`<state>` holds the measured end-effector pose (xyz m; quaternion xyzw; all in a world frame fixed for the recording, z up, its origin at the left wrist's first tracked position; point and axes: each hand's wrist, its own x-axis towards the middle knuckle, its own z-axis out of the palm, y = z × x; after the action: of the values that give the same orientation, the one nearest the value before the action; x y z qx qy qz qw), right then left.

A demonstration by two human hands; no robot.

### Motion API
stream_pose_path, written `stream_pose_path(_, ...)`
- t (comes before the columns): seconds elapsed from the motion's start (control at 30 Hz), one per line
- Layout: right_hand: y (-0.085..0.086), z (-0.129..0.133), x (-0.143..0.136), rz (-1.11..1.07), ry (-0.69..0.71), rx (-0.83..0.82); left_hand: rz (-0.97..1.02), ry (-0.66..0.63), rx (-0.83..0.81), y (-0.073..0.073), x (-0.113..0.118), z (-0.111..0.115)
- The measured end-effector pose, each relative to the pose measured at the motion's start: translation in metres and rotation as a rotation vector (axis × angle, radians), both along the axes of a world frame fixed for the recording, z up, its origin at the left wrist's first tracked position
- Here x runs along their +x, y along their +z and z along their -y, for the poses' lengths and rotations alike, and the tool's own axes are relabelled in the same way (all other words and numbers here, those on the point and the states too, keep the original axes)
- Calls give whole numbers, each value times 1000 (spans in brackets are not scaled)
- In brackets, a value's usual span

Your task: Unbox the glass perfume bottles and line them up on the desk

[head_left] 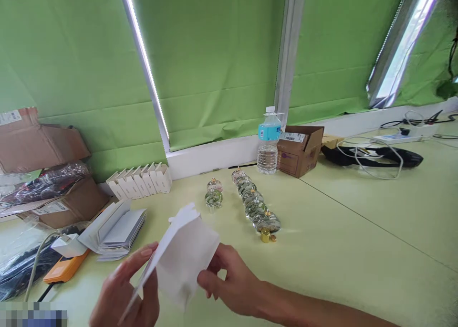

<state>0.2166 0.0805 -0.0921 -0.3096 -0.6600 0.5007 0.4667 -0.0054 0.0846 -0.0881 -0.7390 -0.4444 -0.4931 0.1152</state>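
Observation:
A white paper box [188, 253], partly opened out with loose flaps at its upper end, is held between both hands above the front of the table. My left hand [125, 289] grips its left panel between thumb and fingers. On the other side, my right hand [232, 279] pinches the right edge, thumb in front and the other fingers partly hidden behind. Beyond the box stand several round glass bottles [255, 205] in a row, with two more bottles [213, 198] to their left. A gold cap [265, 236] lies at the row's near end.
Flat white cartons [119, 231] lie stacked at left, near an orange device [66, 268] and a white charger [68, 245]. Small white boxes [141, 181] line the wall. A water bottle [269, 143], a cardboard box [299, 150] and a black strap with cable [372, 156] stand farther back.

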Motion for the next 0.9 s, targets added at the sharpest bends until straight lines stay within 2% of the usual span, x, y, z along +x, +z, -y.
stream_pose_path(0.13,5,-6,1,-171,105,-118,-17,-191,157,14,21,4)
stream_pose_path(0.27,12,-6,4,-198,125,-189,-113,-300,114,21,32,6)
stream_pose_path(0.4,19,-8,9,-231,108,-160,-137,-280,47,17,37,3)
stream_pose_path(0.5,24,-11,13,-176,83,-126,-102,-263,36,12,40,-1)
stream_pose_path(0.7,32,-13,18,111,-186,19,-88,-270,54,9,36,-1)
stream_pose_path(0.8,34,-18,24,82,-251,-41,24,-266,-5,11,32,-3)
stream_pose_path(0.9,38,-27,34,-1,-308,-92,226,-178,-116,9,30,-14)
